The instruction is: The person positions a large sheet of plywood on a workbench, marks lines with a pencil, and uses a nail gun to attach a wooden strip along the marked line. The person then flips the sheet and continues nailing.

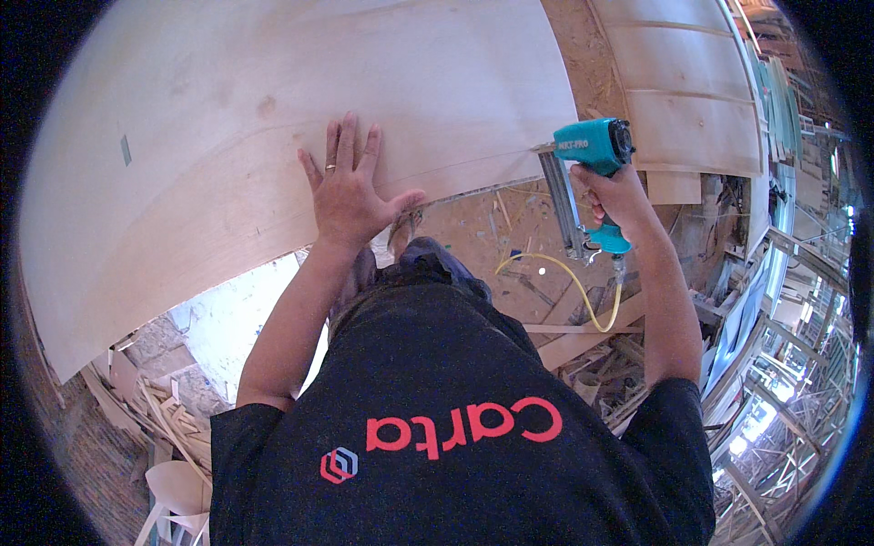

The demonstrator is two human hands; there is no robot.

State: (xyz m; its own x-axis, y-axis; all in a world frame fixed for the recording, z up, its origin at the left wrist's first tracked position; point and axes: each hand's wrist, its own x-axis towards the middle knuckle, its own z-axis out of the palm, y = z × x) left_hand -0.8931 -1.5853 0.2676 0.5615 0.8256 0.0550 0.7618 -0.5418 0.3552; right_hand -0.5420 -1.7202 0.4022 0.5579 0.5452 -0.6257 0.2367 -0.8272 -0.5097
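- Two bare hands are shown in the head view: the left hand (pixel 350 202) is laid flat on the pale wood panel (pixel 437 73) with fingers spread, while the teal nail gun (pixel 590 146) is gripped by its handle in the right hand (pixel 617 196).
- The panel is spread ahead and leftward, its long axis running left to right; its right end is neared more closely by the right hand.
- The gun's nose is held there, pointed leftward; contact cannot be told.
- A yellow hose (pixel 602 328) is looped below.
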